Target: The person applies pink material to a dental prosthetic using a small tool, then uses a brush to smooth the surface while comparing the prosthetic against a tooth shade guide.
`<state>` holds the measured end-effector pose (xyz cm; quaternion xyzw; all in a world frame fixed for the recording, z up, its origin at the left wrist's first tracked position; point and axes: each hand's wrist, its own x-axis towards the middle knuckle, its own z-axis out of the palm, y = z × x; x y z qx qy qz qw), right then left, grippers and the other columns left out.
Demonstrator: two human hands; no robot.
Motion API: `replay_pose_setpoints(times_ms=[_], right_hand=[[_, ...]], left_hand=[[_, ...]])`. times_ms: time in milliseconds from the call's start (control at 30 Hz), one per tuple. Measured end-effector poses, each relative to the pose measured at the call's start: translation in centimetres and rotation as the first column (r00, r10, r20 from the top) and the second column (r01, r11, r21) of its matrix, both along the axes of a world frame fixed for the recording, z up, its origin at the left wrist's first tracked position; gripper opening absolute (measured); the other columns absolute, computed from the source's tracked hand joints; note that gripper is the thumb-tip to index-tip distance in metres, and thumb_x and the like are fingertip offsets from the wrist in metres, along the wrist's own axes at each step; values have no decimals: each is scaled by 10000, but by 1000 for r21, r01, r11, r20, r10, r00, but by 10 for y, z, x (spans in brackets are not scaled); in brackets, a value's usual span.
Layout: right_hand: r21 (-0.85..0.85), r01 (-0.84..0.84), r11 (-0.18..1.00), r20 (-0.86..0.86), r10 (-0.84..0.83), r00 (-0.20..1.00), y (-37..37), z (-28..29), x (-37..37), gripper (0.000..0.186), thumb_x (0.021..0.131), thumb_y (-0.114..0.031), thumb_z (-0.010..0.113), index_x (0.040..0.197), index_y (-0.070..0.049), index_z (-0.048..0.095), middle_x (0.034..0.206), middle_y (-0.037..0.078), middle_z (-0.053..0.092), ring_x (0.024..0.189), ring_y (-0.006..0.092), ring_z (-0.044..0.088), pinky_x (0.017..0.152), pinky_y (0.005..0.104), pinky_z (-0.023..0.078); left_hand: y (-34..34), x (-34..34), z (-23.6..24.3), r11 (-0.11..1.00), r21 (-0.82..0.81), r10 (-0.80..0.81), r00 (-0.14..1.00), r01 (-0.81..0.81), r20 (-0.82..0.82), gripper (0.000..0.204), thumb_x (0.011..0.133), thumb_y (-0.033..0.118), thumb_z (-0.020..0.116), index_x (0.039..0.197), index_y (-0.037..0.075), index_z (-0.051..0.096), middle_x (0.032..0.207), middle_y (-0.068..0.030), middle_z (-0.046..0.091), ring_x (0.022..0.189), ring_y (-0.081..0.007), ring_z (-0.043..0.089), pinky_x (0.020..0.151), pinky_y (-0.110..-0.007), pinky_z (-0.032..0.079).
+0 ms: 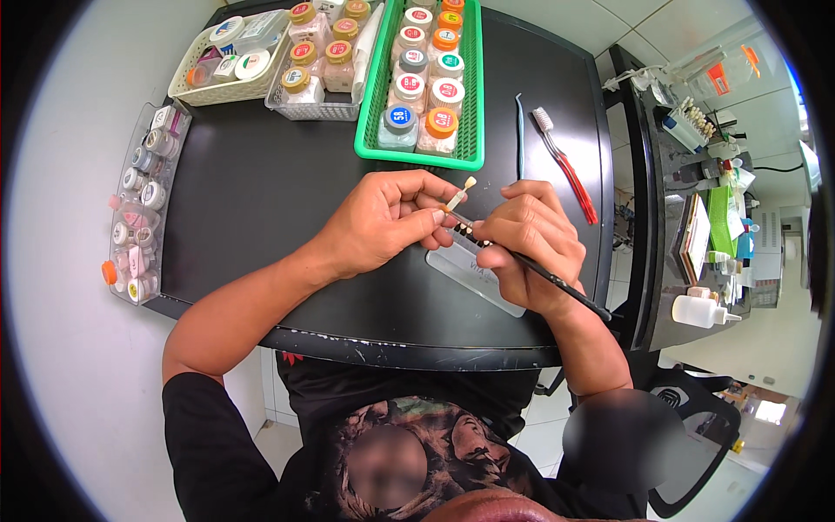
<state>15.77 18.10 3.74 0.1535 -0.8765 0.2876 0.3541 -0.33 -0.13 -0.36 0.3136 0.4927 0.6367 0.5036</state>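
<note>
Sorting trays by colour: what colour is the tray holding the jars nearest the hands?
Green, seen in the head view: the tray.

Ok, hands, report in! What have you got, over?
Left hand pinching small tooth-tipped stick. Right hand holding thin black brush to it. Nothing blocking; toothbrush lies aside.

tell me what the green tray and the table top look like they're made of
Green tray: probably moulded plastic, going by its bright even colour and slotted mesh walls. Table top: a smooth black, slightly glossy surface with soft reflections, maybe laminate or painted board; can't tell which.
</note>
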Motion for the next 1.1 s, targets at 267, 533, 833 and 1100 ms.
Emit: replay_pose_setpoints(times_ms=[267, 533, 833, 1100], right_hand=[[-48, 42, 998, 16, -41, 999, -1, 2, 0, 221, 967, -223, 855, 927, -34, 747, 821, 53, 750, 679, 219, 677, 888, 472, 583], [-81, 97, 992, 11, -97, 995, 3, 0, 1, 175, 966, -162, 847, 925, -32, 738, 811, 51, 737, 698, 232, 664, 912, 480, 585], [-58, 84, 995, 77, -79, 994, -5, 0, 3, 164, 959, -148, 851, 939, -31, 739, 799, 53, 733, 673, 220, 659, 921, 472, 579], [-49, 114, 992, 59, -111, 992, -6, 0, 2, 145, 979, -122, 827, 911, -37, 732, 814, 62, 736, 684, 227, 664, 927, 486, 576]], left_hand=[[-1, 1, 5, 1000, -24, -3, 998, 2, -55, 320, 1096, 80, 647, 1383, -59, 676, 1055, -96, 777, 876, -116, 746, 788, -270, 619], [-1, 0, 6, 999, -50, -18, 997, 15, -71, 315, 1093, 79, 638, 1375, -55, 682, 1036, -90, 773, 853, -117, 762, 762, -248, 626], [-2, 0, 4, 999, -26, -32, 997, 30, -71, 299, 1097, 64, 619, 1366, -48, 683, 1027, -71, 758, 890, -129, 772, 780, -259, 630], [0, 0, 2, 999, -28, -29, 997, 27, -73, 296, 1101, 73, 613, 1367, -39, 677, 1012, -60, 740, 910, -131, 771, 780, -268, 632]])
